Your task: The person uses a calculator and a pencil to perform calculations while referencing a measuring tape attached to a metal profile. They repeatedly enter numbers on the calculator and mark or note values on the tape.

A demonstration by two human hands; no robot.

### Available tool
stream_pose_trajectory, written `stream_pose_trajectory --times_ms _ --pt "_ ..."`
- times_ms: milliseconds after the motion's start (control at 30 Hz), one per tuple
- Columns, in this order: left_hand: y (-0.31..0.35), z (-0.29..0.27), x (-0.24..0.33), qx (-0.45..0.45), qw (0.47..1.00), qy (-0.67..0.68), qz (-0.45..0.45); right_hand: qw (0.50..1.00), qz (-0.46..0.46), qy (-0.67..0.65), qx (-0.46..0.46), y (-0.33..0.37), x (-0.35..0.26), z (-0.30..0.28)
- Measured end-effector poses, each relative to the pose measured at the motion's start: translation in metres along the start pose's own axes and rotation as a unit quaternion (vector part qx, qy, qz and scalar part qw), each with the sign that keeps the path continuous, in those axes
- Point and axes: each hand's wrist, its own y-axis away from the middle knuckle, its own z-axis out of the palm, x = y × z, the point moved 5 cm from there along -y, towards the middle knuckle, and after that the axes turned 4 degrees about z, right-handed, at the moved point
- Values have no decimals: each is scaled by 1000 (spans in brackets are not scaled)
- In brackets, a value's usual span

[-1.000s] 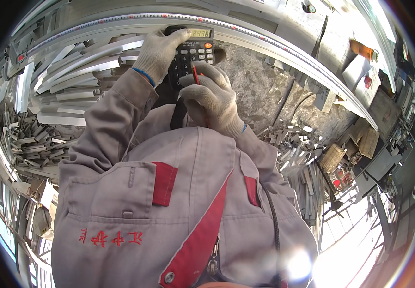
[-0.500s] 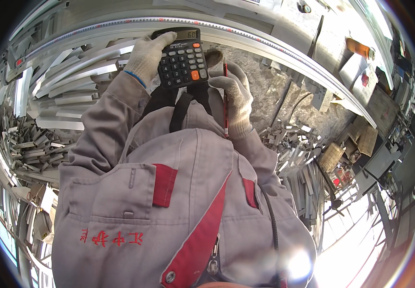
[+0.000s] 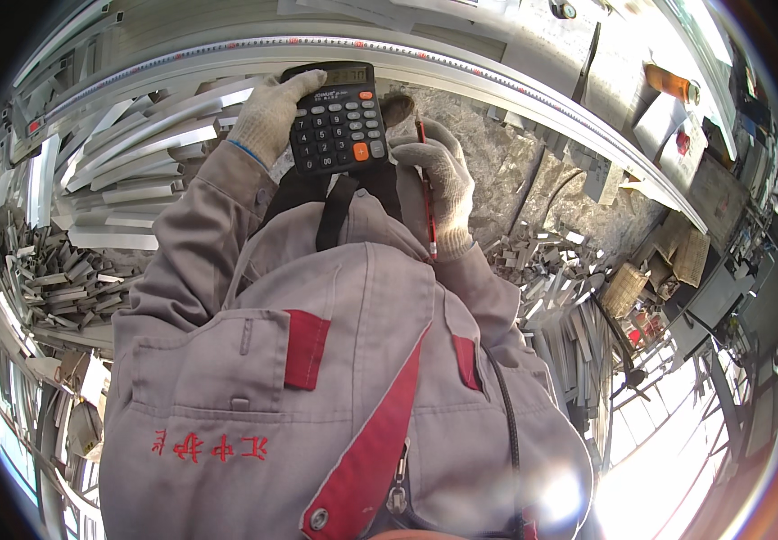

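A black desk calculator (image 3: 323, 133) with grey, black and orange keys is held up in front of me. My left hand (image 3: 270, 115), in a pale knitted glove, grips it by the left side, thumb lying over the top near the display. To its right is my right hand (image 3: 443, 175), gloved likewise, with curled fingers closed round a slim red pencil (image 3: 429, 209). The pencil stands nearly upright along the palm. Its fingertips are close to the calculator's right edge, apart from the keys.
Beyond the calculator, a long metal rail with a measuring tape (image 3: 357, 45) curves across. Metal profile strips (image 3: 150, 148) are stacked at left, short offcuts (image 3: 69, 283) heaped below. More scraps (image 3: 551, 261) lie at right near cardboard boxes (image 3: 625, 290). An orange-brown bottle-like object (image 3: 670, 83) lies far right.
The calculator has dropped slightly toward me and left, and its display reading has changed. The pencil's lower end has swung slightly right in my right hand.
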Motion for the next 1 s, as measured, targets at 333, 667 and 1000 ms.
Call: stream_pose_trajectory --times_ms 333,667,1000 --pt "-1 2 -6 -18 1000 10 -21 947 247 -206 3 17 15 -27" --pt "1 -1 -9 -33 999 -22 -4 989 148 -15 2 9 -1 -51" --pt "2 6 -18 -31 998 14 -47 964 261 -41 41 -6 54 -50"
